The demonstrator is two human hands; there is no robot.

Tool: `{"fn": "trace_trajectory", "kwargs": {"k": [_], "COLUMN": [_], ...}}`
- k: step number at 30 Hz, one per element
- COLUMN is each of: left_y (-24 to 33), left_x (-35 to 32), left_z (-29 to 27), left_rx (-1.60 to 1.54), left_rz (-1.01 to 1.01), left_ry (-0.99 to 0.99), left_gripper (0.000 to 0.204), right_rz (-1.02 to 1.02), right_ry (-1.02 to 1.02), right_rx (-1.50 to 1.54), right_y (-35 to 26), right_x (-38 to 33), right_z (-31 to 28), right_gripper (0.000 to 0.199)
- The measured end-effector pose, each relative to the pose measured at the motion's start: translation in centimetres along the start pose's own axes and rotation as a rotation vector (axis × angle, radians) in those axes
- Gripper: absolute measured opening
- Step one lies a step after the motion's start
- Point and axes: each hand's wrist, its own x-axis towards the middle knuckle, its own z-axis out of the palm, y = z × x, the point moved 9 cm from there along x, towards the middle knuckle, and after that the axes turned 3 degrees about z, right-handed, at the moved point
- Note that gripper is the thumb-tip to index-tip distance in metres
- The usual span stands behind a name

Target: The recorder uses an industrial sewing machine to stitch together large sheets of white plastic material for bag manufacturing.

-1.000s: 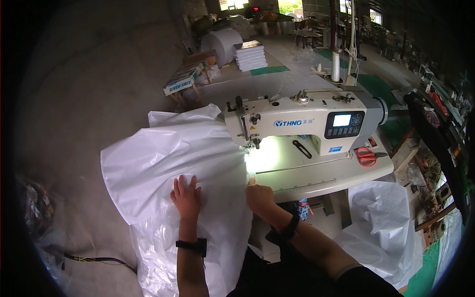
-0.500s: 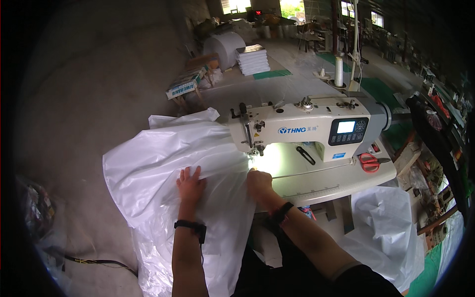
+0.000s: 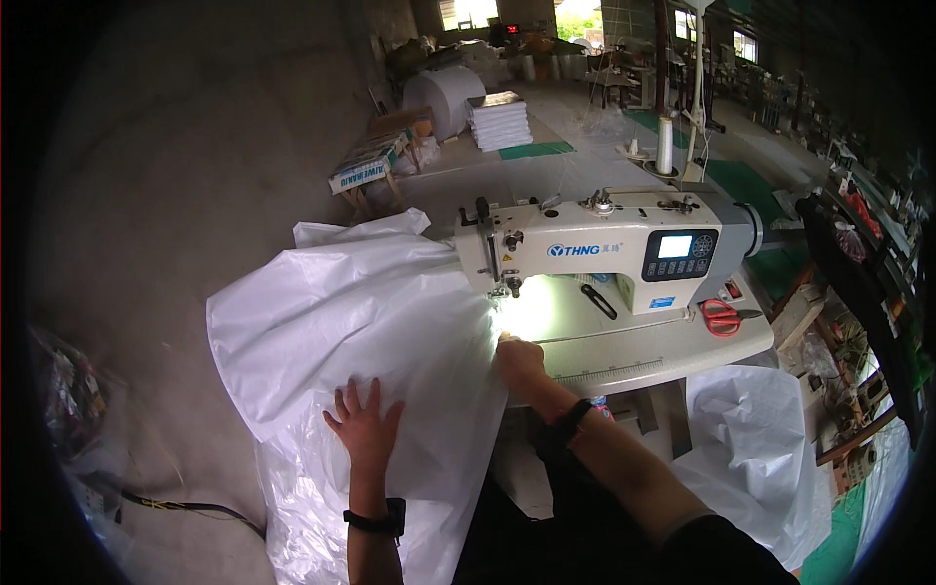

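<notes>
One sewing machine, one pair of red-handled scissors on the tabletop, two hands on one large white sheet, one big white roll, one stack of white sheets, one thread cone

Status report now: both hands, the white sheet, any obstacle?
Left hand flat on white sheet. Right hand pinching its edge near sewing machine needle. Nothing in the way.
</notes>
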Motion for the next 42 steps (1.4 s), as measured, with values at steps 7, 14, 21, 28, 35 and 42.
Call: {"fn": "trace_trajectory", "kwargs": {"k": [7,14,21,28,35,42], "left_y": [-1.6,-3.0,-13.4,-12.9,0.7,5.5], "left_x": [2.1,1.9,-1.8,2.7,12.7,13.2], "left_z": [3.5,2.2,1.9,3.7,-15.8,-17.4], "left_rx": [0.034,-0.253,-0.253,-1.294,-0.668,-0.356], "left_rz": [-0.042,0.019,-0.409,-0.466,0.325,0.851], "left_ry": [0.107,-0.078,0.164,0.149,0.349,0.688], "left_gripper": [0.036,0.055,0.107,0.054,0.051,0.048], "right_rz": [-0.103,-0.046,0.335,0.015,-0.055,0.042], "right_ry": [-0.070,0.025,-1.218,-1.106,-0.582,-0.358], "right_rx": [-0.016,0.273,0.718,1.176,1.013,0.837], "right_y": [-0.7,0.7,-0.1,-12.4,-14.9,-16.5], "right_x": [0.9,-2.3,-17.0,-14.9,-1.2,10.3], "right_z": [-0.1,-1.4,11.1,10.6,10.1,11.1], "right_gripper": [0.018,0.021,0.036,0.038,0.039,0.041]}}
